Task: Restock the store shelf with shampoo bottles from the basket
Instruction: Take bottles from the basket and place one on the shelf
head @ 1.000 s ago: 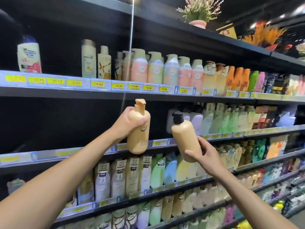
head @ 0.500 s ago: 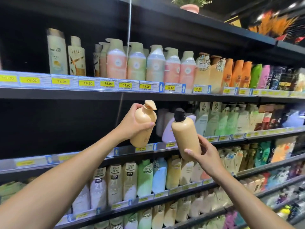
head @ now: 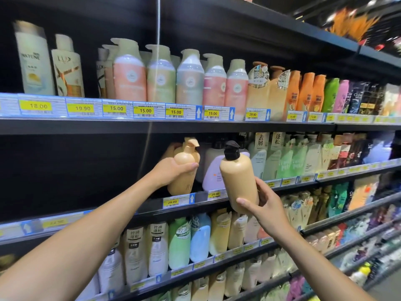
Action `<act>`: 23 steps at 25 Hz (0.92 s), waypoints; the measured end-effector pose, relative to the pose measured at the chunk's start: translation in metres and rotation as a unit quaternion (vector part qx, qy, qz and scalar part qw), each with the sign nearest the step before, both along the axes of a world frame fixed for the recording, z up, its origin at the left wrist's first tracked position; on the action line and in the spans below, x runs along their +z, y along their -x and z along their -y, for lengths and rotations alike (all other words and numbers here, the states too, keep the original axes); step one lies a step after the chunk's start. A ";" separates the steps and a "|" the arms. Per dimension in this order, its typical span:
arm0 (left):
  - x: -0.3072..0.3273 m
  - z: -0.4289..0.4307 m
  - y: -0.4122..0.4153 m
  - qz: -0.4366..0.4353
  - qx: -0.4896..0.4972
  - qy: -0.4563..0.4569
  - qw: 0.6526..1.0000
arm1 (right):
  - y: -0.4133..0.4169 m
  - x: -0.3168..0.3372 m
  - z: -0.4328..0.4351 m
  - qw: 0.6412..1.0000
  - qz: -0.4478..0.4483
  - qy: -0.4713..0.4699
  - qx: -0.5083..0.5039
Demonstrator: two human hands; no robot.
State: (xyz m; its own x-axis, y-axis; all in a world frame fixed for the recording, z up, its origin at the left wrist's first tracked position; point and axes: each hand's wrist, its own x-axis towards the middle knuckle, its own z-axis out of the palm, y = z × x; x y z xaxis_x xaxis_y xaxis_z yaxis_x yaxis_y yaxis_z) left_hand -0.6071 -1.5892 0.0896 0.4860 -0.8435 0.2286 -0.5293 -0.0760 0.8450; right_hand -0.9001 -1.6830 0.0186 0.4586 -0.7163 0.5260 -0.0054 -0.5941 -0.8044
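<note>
My left hand point(head: 171, 170) grips a tan pump bottle with a tan cap point(head: 184, 168), upright, its base down at the front of the second shelf point(head: 108, 211), just left of a white-and-lilac bottle point(head: 213, 168). My right hand point(head: 263, 205) holds a second tan bottle with a black pump cap point(head: 238, 177) from below, in the air in front of the shelf edge. It tilts slightly left. The basket is out of sight.
The left stretch of the second shelf is dark and bare. Rows of shampoo bottles point(head: 160, 77) fill the top shelf, with price tags point(head: 145, 109) along each edge. Green and white bottles point(head: 288, 157) crowd the second shelf at the right. More bottles point(head: 180, 244) line the lower shelves.
My left hand has carried the tan-capped bottle forward and right onto the second shelf. The right hand with the black-capped bottle has come a little closer to the shelf. The view has shifted right.
</note>
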 end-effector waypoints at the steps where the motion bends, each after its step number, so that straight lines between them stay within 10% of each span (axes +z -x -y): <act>1: -0.004 0.004 -0.005 -0.025 0.009 -0.017 1.000 | -0.001 0.000 0.001 1.000 0.001 -0.001 0.000; 14: -0.013 0.022 -0.030 -0.113 -0.110 0.082 0.984 | -0.005 -0.013 0.009 1.000 0.006 -0.021 0.016; 23: -0.011 -0.028 -0.028 0.083 0.046 0.058 0.994 | -0.011 -0.015 0.003 0.999 0.002 -0.021 0.029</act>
State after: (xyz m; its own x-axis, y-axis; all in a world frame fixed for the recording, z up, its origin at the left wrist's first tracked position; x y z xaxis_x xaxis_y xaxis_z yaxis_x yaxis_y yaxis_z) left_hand -0.5789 -1.5612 0.0791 0.5083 -0.7605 0.4041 -0.6567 -0.0387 0.7532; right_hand -0.8889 -1.6862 0.0039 0.4973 -0.7108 0.4975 0.0316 -0.5582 -0.8291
